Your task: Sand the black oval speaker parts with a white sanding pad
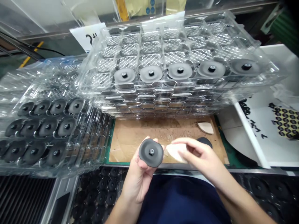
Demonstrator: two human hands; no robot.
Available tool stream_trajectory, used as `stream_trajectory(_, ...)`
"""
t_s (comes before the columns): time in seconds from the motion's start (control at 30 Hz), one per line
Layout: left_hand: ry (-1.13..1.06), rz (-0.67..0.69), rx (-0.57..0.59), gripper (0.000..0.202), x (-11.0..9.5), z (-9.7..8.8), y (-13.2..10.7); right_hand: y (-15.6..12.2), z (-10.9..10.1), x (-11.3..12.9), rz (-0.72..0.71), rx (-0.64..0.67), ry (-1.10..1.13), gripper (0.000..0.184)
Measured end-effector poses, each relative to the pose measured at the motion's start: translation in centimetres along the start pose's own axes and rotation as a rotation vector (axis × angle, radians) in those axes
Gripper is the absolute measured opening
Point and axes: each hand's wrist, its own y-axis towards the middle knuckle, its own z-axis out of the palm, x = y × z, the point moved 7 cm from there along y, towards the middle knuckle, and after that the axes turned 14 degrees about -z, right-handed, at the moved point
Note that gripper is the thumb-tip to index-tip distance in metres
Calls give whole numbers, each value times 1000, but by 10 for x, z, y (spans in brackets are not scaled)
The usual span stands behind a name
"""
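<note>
My left hand (136, 177) grips a dark grey disc with a central stud (150, 152), fingers curled behind its rim. My half-closed right hand (198, 157) pinches a curved white pad (176, 152) just beside the disc's right edge.

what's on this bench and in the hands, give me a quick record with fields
left hand: holds a black round disc with a central hub
right hand: pinches a pale curved piece
work surface: cardboard sheet with a second pale piece and a dark disc on it
behind: stack of clear plastic trays, a row of grey discs on top
left side: more clear trays holding black discs
right side: white sheet with rows of small dark rounds
</note>
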Motion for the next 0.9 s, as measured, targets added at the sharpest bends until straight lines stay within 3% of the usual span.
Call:
stream_trajectory(0.1,-12,-23,57,57,1,3,2,-6,-6,-53,64,-138,-105,28)
stream_trajectory(0.23,-9,-24,79,53,1,6,5,-16,13,-96,71,-136,-210,32)
stream_trajectory(0.4,-29,-24,44,53,-1,6,8,-34,28,-100,40,-131,-300,37)
stream_trajectory(0.57,-57,-11,7,48,-2,4,10,-28,19,-98,18,-149,-325,33)
stream_trajectory(0.67,-37,-15,10,47,0,6,11,-12,6,-70,-9,-170,-294,30)
stream_trajectory(0.73,-13,-9,10,48,2,7,11,-1,-1,-34,-61,-202,-260,28)
stream_trajectory(0.83,20,-24,23,56,7,9,12,11,-2,38,-317,-212,-197,26)
stream_trajectory(0.9,29,-59,27,56,10,8,11,14,10,73,-473,-65,-189,24)
